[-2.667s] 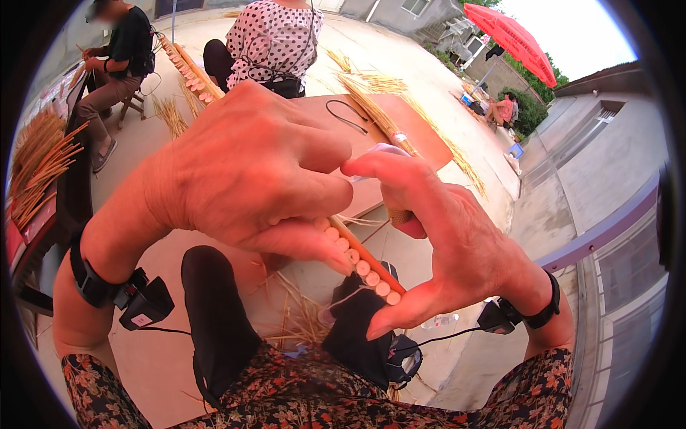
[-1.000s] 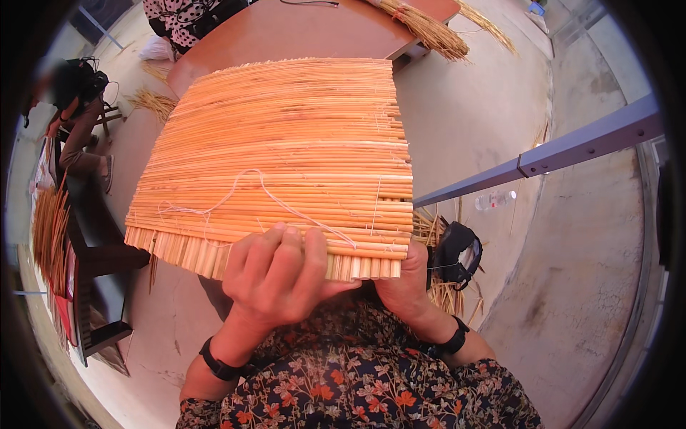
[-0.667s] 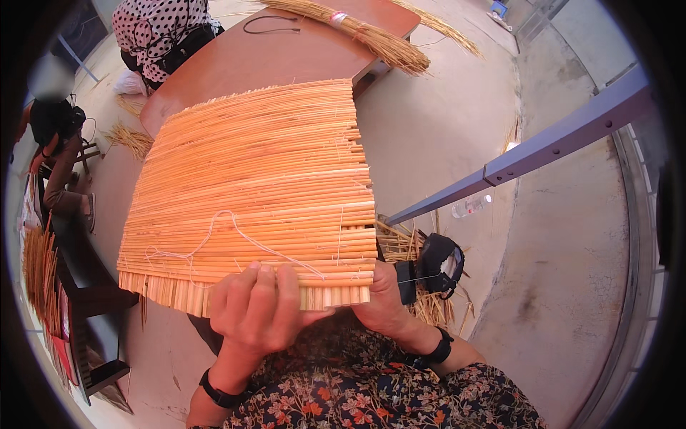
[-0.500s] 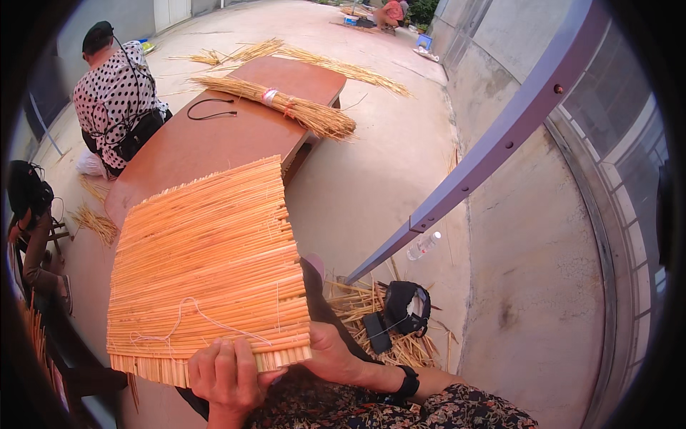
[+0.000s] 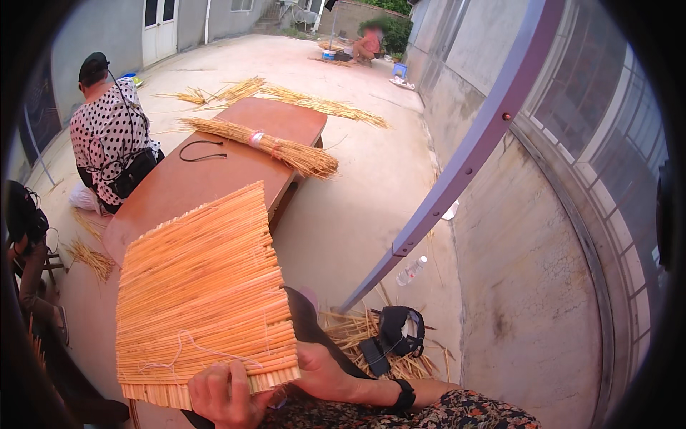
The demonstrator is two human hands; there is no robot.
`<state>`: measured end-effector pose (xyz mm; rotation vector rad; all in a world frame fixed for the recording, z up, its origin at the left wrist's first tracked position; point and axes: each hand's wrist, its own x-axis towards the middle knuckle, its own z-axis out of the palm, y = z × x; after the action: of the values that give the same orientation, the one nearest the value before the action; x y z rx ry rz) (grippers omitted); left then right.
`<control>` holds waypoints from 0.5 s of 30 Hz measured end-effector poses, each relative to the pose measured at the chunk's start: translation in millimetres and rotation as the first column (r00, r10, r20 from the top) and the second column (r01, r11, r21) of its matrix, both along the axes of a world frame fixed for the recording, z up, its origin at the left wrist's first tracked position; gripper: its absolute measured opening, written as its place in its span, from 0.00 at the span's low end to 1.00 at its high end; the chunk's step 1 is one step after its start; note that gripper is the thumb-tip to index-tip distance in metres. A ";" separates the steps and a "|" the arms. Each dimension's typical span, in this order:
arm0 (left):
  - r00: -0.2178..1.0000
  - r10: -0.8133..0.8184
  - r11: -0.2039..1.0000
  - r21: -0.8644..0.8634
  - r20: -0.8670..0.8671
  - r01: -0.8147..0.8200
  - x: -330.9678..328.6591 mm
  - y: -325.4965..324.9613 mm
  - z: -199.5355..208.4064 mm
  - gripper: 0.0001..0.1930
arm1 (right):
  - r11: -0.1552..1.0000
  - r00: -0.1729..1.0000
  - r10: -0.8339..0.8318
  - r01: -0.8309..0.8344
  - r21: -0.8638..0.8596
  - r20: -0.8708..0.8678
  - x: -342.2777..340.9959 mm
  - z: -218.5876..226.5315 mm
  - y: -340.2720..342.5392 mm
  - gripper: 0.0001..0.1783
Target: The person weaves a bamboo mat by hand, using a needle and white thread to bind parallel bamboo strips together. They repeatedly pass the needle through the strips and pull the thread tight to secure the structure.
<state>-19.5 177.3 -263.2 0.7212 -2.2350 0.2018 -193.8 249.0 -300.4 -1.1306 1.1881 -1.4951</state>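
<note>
Below, at the lower edge of the head view, your left hand point(image 5: 223, 395) curls its fingers over the near edge of a woven straw mat point(image 5: 204, 314), clenched on it from the front. Your right hand point(image 5: 323, 373), wearing a black wristband point(image 5: 404, 395), grips the same edge at the mat's right corner, thumb side up. The mat is held tilted, its far end reaching toward a long brown table point(image 5: 214, 171); loose pale thread point(image 5: 204, 350) lies across its near rows. On the table rest a tied bundle of straw point(image 5: 261, 143) and a black cord point(image 5: 201, 150). Beside the table's left end sits a person in a dotted shirt point(image 5: 107, 139), facing away. More straw point(image 5: 321, 107) is scattered on the concrete beyond. Near your right forearm lies a black strap device point(image 5: 400, 332) on loose straw; a clear plastic bottle point(image 5: 411, 270) lies beside a slanting metal pole point(image 5: 457, 164).
</note>
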 end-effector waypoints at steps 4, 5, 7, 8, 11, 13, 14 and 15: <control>1.000 0.023 0.998 -0.062 0.018 -0.022 0.5 -1.1 2.5 0.28 | 1.000 1.000 0.024 -0.024 0.011 -0.003 -1.7 6.1 -1.0 0.16; 0.999 0.033 0.997 -0.077 0.020 -0.031 1.9 -2.3 3.5 0.28 | 1.000 0.995 0.003 -0.006 -0.022 -0.102 -1.9 6.3 -0.4 0.15; 0.997 0.075 0.993 -0.087 -0.029 -0.077 8.7 -8.1 8.0 0.29 | 0.995 0.955 -0.029 -0.002 -0.103 -0.295 -4.2 4.7 3.4 0.12; 0.994 0.094 0.991 -0.090 -0.053 -0.099 12.3 -13.0 10.3 0.29 | 0.998 0.948 0.042 -0.051 -0.021 -0.316 -4.9 3.0 5.8 0.11; 0.984 0.156 0.985 -0.061 -0.085 -0.161 20.5 -26.1 14.9 0.35 | 0.991 0.944 0.132 -0.115 0.074 -0.301 -10.1 -5.3 11.8 0.07; 0.980 0.161 0.982 -0.076 -0.115 -0.171 23.3 -32.4 15.3 0.34 | 0.998 0.978 0.009 -0.023 -0.065 -0.207 -14.4 -10.7 13.6 0.06; 0.980 0.158 0.985 -0.053 -0.121 -0.166 24.0 -34.5 15.2 0.34 | 0.994 0.996 -0.028 0.019 -0.107 -0.085 -16.8 -12.7 12.0 0.05; 0.979 0.157 0.986 -0.030 -0.129 -0.162 23.7 -35.0 14.3 0.34 | 0.986 0.996 -0.045 0.058 -0.158 0.083 -18.4 -13.6 12.0 0.05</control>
<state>4.2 142.2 -248.9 0.8680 -2.0484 0.2721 -212.2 261.0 -313.9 -1.1421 1.0657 -1.6841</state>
